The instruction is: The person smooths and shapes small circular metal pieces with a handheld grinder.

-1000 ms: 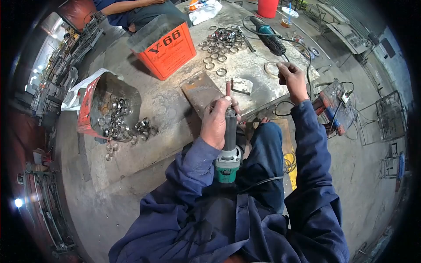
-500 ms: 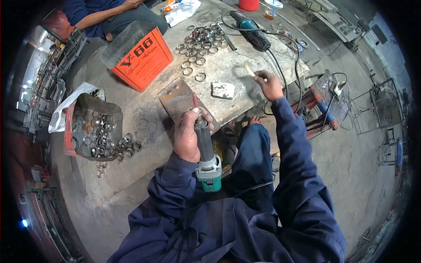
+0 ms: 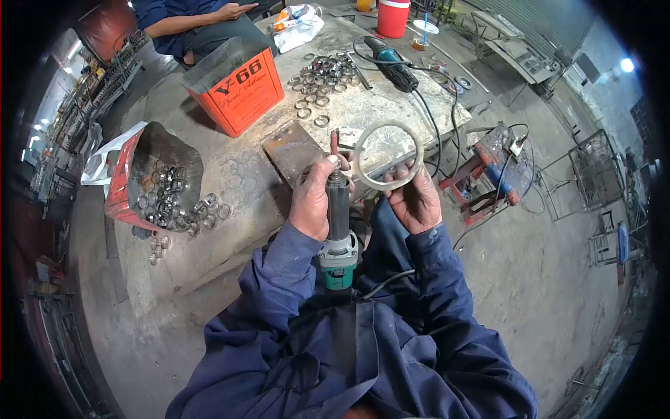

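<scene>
My left hand (image 3: 312, 199) is wrapped around the upper end of a die grinder (image 3: 338, 223) with a dark body and a green rear end. From its top, beside my thumb, a reddish-brown tip (image 3: 334, 142) points up. In my right hand (image 3: 417, 202) is a pale, thin ring (image 3: 357, 159), perhaps a nearly used-up tape roll, pinched at its lower edge. The ring stands face-on close to the grinder's tip. A rusty metal plate (image 3: 289, 150) lies on the table just beyond my left hand.
Metal rings (image 3: 328, 70) lie heaped on the table (image 3: 230, 174), with more in a cut-open container (image 3: 125, 185) at left. An orange V-66 tin (image 3: 244, 91) stands behind. A corded power tool (image 3: 392, 66) lies at back right. Another person's hand (image 3: 234, 11) shows at the top.
My right hand has come back from over the table toward the grinder, bringing the pale ring, which has turned from edge-on to face-on. My left hand still grips the grinder.
</scene>
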Available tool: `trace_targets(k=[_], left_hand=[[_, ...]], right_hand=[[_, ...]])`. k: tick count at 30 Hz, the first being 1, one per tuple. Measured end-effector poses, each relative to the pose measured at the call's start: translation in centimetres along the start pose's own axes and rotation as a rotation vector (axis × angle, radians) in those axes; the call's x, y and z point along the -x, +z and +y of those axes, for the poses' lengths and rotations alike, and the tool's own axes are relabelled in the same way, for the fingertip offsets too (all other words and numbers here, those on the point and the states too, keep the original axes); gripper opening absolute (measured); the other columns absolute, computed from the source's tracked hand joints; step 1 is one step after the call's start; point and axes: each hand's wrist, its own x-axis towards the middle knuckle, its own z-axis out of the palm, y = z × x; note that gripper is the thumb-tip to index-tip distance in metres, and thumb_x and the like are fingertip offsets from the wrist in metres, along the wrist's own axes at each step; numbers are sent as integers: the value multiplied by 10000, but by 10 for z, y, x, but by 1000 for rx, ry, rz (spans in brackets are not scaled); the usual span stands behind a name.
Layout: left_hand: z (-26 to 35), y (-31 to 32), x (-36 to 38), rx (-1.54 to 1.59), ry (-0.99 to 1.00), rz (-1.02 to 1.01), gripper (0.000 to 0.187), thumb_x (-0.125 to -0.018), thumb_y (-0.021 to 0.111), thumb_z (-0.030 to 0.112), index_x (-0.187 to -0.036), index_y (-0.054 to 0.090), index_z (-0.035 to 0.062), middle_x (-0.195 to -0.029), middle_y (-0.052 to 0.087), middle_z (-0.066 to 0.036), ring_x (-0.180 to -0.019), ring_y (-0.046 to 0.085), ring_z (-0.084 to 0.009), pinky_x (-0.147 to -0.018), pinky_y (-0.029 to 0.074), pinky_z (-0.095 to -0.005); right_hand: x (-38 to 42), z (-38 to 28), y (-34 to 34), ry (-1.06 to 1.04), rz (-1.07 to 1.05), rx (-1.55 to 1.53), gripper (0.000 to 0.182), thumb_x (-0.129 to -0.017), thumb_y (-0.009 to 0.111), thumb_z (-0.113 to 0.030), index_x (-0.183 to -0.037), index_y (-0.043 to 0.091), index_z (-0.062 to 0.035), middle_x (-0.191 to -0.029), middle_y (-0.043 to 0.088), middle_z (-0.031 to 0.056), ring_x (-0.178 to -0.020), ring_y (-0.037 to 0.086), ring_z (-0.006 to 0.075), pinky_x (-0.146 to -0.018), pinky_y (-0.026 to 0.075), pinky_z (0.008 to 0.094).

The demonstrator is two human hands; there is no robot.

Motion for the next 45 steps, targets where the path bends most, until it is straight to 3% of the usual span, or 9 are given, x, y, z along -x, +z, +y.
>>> trace_targets(k=[6, 11, 17, 19, 20, 25, 31, 34, 45], left_hand=[[11, -9, 14, 26, -14, -26, 277, -886, 538, 345, -911, 562, 71, -821, 597, -38, -652, 595, -149, -640, 478, -278], [16, -10, 20, 80, 66, -2, 271, -886, 529, 327, -916, 560, 59, -876, 592, -58, -683, 592, -152, -649, 484, -280], [19, -8, 28, 114, 73, -125, 257, -883, 515, 307, -916, 556, 55, -886, 566, -44, -704, 593, -162, -651, 484, -295], [19, -11, 27, 95, 59, -169, 267, -905, 502, 322, -921, 556, 60, -965, 625, -94, -688, 577, -111, -625, 458, -238], [19, -12, 26, 100, 46, -172, 267, -885, 507, 311, -909, 557, 50, -1007, 609, -125, -709, 590, -156, -654, 485, -291], [20, -3, 29, 153, 60, -203, 271, -881, 512, 314, -893, 566, 49, -1034, 611, -154, -713, 586, -152, -670, 488, -295], [20, -1, 28, 157, 49, -221, 271, -879, 511, 315, -887, 565, 50, -1037, 606, -146, -775, 594, -164, -703, 488, -289], [23, 2, 32, 142, 45, -219, 273, -881, 507, 315, -883, 559, 48, -1027, 605, -141, -781, 592, -162, -706, 490, -291], [21, 3, 36, 127, 60, -245, 259, -879, 514, 299, -891, 557, 43, -959, 614, -114, -756, 592, -151, -693, 504, -293]], right_hand=[[22, 1, 28, -98, 17, 696, 196, -876, 645, -97, -1041, 617, 4, -998, 637, 54, -929, 571, 126, -839, 444, 269], [24, 2, 40, -208, -28, 855, 181, -885, 634, -92, -1036, 624, 7, -979, 624, 28, -870, 562, 91, -773, 446, 222], [29, 16, 40, -65, 48, 823, 198, -882, 644, -100, -1047, 622, 9, -922, 611, 2, -803, 515, 52, -699, 430, 198], [30, 19, 43, -52, 60, 886, 195, -885, 641, -103, -1049, 624, 1, -893, 610, -9, -774, 504, 43, -668, 419, 192], [30, 20, 40, -46, 61, 882, 195, -885, 641, -103, -1049, 624, 1, -893, 610, -9, -774, 504, 43, -668, 419, 192], [33, 25, 42, 90, 33, 898, 178, -890, 636, -112, -1032, 630, -5, -893, 629, -2, -769, 519, 51, -694, 425, 193], [31, 26, 60, -48, 3, 811, 389, -848, 682, -104, -1183, 503, -20, -984, 659, 104, -964, 612, 143, -820, 471, 259], [29, 18, 72, -124, 47, 1056, 397, -817, 708, -100, -1164, 530, -24, -972, 671, 111, -957, 616, 138, -831, 463, 256], [20, 1, 94, -496, -168, 1728, 320, -724, 752, -166, -1030, 663, -132, -806, 685, 26, -648, 591, 186, -639, 384, 276]])
